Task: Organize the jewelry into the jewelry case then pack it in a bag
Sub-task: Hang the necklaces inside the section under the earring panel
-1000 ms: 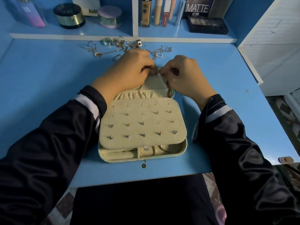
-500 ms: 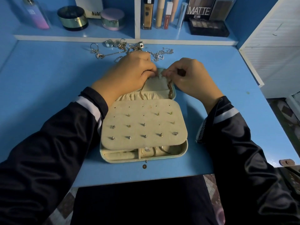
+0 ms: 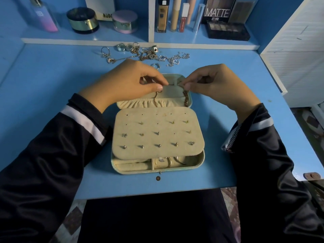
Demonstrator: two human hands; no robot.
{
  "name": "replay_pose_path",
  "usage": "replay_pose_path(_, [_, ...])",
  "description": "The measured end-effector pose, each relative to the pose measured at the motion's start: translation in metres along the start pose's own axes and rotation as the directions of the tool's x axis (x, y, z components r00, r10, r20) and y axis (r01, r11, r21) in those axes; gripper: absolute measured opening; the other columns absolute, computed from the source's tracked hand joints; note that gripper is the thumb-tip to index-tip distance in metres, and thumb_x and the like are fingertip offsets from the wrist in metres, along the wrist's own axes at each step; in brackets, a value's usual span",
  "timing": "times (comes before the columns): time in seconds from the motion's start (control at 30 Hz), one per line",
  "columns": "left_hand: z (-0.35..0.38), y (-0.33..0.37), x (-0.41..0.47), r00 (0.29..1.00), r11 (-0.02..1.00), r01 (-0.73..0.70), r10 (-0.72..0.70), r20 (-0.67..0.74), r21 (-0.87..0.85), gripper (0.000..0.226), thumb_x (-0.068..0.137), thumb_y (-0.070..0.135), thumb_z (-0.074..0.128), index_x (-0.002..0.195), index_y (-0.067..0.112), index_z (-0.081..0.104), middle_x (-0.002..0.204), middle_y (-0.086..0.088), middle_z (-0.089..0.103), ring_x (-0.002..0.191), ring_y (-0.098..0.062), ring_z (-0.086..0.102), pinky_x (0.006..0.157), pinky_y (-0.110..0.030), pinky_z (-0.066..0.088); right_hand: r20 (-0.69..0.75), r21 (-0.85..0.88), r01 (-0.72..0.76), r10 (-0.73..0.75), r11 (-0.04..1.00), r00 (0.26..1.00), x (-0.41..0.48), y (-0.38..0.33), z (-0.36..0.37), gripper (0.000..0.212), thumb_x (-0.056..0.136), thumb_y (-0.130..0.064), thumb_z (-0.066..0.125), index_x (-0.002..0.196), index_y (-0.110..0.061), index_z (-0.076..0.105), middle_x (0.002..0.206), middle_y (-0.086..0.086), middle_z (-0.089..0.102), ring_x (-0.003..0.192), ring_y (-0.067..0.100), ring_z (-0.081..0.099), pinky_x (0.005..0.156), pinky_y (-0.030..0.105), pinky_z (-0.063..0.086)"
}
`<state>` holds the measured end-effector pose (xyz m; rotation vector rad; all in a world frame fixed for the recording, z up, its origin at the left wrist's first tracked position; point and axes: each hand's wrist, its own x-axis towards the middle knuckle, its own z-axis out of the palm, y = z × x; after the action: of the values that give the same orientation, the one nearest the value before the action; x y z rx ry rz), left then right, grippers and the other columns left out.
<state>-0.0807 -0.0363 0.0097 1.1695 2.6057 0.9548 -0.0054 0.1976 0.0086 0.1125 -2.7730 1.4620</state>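
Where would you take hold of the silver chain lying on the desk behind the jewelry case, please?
Pinch the silver chain at its right-hand loops, coming straight down from above. That end lies spread flat on the desk, apart from the rings and gold pieces tangled at its left end, so it should probably lift without dragging them.
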Motion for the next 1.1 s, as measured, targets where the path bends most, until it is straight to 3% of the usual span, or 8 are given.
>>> replay_pose_path(0.17, [-0.012,-0.006,-0.009,0.998,0.997,0.038,-0.035,0.053,-0.063,0.018,0.083,0.026,0.076,0.1,0.031,0.077,0.098,0.012,0.073,0.09,-0.005,0.066,0.09,-0.036,0.053,0.13,0.018,-0.013,0.011,1.0,0.991,-0.002,-0.007,-0.008,0.01,0.081,-0.01,0.077,0.09,-0.01,0.075,0.064,-0.007,0.061,0.057,0.004,0.044,0.054,0.008,0.034])
replay_pose_path(0.33, [-0.009,0.0,-0.009,0.986,0.991,0.04,-0.019,0.166,-0.125,0.016,0.078,0.026,0.08,0.094,0.03,0.078,0.096,0.014,0.072,0.091,-0.008,0.067,0.09,-0.035,0.053,0.237,-0.134,-0.024,0.056,0.991,0.97,0.002,-0.01,-0.01,0.011,0.08,-0.011,0.077,0.086,-0.019,0.076,0.081,0.002,0.072,0.064,0.004,0.054,0.061,0.014,0.041])
replay_pose_path(0.5, [-0.01,0.001,-0.008,0.968,0.992,0.024,0.008,0.252,-0.126,0.018,0.077,0.023,0.079,0.094,0.029,0.078,0.098,0.015,0.072,0.093,-0.004,0.067,0.09,-0.027,0.051,0.309,-0.299,-0.023,0.119,0.954,0.944,0.01,-0.025,-0.013,0.014,0.079,-0.013,0.076,0.085,-0.025,0.077,0.077,-0.007,0.073,0.057,-0.003,0.054,0.051,0.004,0.034])
replay_pose_path(0.57, [-0.013,0.001,-0.009,0.96,0.991,0.032,0.005,0.28,-0.127,0.02,0.076,0.023,0.079,0.093,0.034,0.077,0.1,0.015,0.072,0.096,-0.002,0.066,0.092,-0.025,0.049,0.34,-0.364,-0.015,0.148,0.931,0.929,0.013,-0.032,-0.013,0.014,0.078,-0.015,0.077,0.082,-0.029,0.076,0.074,-0.012,0.073,0.062,-0.003,0.059,0.055,0.006,0.038])
replay_pose_path(0.67, [-0.013,0.001,-0.009,0.957,0.992,0.043,-0.008,0.291,-0.115,0.02,0.076,0.025,0.08,0.091,0.038,0.076,0.099,0.019,0.071,0.098,-0.001,0.065,0.097,-0.028,0.048,0.341,-0.431,-0.009,0.172,0.903,0.924,0.018,-0.039,-0.01,0.013,0.074,-0.017,0.08,0.076,-0.029,0.076,0.071,-0.013,0.073,0.072,0.006,0.065,0.067,0.022,0.044])
replay_pose_path(0.83, [-0.007,0.002,-0.009,0.966,0.994,0.028,0.0,0.257,-0.104,0.015,0.075,0.026,0.081,0.088,0.033,0.077,0.095,0.016,0.071,0.094,-0.003,0.065,0.092,-0.029,0.049,0.329,-0.486,0.009,0.174,0.874,0.928,0.018,-0.04,-0.006,0.015,0.074,-0.015,0.078,0.071,-0.03,0.075,0.071,-0.012,0.072,0.058,-0.001,0.055,0.051,0.011,0.037])
replay_pose_path(1.0, [-0.003,0.002,-0.007,0.975,0.996,0.018,0.001,0.22,-0.082,0.011,0.077,0.025,0.08,0.085,0.031,0.076,0.093,0.012,0.069,0.094,-0.006,0.063,0.092,-0.038,0.049,0.321,-0.537,0.03,0.171,0.843,0.932,0.016,-0.039,-0.004,0.02,0.079,-0.013,0.072,0.071,-0.031,0.072,0.077,-0.009,0.072,0.077,0.014,0.066,0.072,0.033,0.052])
replay_pose_path(1.1, [-0.001,0.002,-0.006,0.975,0.999,0.009,0.001,0.222,-0.042,0.012,0.08,0.024,0.078,0.083,0.034,0.072,0.093,0.01,0.067,0.094,-0.009,0.061,0.091,-0.041,0.048,0.32,-0.568,0.06,0.153,0.821,0.935,0.016,-0.037,-0.001,0.021,0.084,-0.01,0.067,0.075,-0.029,0.07,0.083,-0.01,0.068,0.081,0.012,0.062,0.069,0.022,0.049])
